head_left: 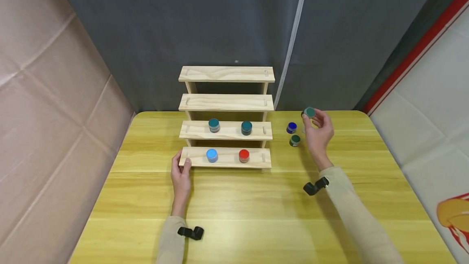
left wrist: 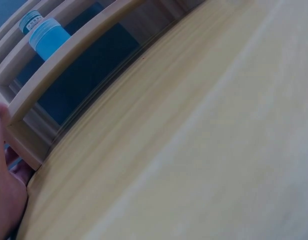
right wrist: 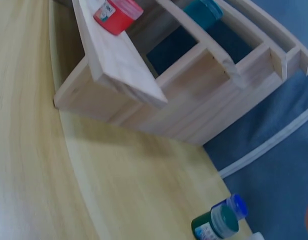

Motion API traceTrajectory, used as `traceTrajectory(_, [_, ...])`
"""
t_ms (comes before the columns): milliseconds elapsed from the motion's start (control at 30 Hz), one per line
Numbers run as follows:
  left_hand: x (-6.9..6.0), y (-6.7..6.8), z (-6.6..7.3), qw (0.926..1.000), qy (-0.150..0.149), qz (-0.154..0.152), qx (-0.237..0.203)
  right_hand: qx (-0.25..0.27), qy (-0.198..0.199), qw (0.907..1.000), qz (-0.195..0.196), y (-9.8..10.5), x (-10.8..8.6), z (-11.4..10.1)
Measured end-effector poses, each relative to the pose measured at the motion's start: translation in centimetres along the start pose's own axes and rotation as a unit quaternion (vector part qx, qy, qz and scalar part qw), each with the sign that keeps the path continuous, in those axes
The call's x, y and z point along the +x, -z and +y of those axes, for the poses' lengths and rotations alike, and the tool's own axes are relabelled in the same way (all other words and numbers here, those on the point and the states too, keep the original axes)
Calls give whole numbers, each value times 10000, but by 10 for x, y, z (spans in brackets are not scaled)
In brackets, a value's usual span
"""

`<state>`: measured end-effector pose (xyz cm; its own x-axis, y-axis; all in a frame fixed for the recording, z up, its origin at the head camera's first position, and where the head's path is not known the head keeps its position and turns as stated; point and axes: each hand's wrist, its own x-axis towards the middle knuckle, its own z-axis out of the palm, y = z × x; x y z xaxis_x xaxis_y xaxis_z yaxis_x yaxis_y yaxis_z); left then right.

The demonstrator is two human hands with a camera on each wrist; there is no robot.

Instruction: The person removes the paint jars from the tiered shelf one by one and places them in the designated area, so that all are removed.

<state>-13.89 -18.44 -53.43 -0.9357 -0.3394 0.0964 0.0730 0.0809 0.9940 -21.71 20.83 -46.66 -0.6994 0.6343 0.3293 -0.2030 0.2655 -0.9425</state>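
A stepped wooden display rack (head_left: 225, 102) with several shelves stands on the table. My left hand (head_left: 181, 178) grips the left end of its lowest shelf, thumb at the front edge. On that shelf sit a light-blue paint jar (head_left: 211, 155) and a red paint jar (head_left: 244, 156). One shelf higher are two teal-lidded jars, the left jar (head_left: 214, 125) and the right jar (head_left: 246, 128). Right of the rack, my right hand (head_left: 318, 133) pinches a green-lidded paint jar (head_left: 309, 112) above the table. Below it stand a dark-blue jar (head_left: 291, 128) and a dark-green jar (head_left: 294, 140).
The wooden table (head_left: 234, 215) meets a grey curtain (head_left: 176, 19) behind the rack. In the right wrist view, a whitish lid (right wrist: 257, 236) shows partly beside the dark-green jar. Pale panels flank the table on both sides.
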Motion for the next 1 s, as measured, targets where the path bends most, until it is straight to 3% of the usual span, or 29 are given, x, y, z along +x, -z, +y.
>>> traceTrajectory(200, [1,-1,-1,9999,-27,10,-119,-68,-117,9999,-27,6,-7,-8])
traceTrajectory(533, [1,-1,0,9999,-118,6,-61,-350,-233,9991,59,18,1,38])
traceTrajectory(700, [1,-1,-1,9999,-95,4,-42,-431,-250,9986,149,22,1,48])
traceTrajectory(1000, [1,-1,-3,9999,-36,28,-128,-645,-625,9958,189,31,-4,62])
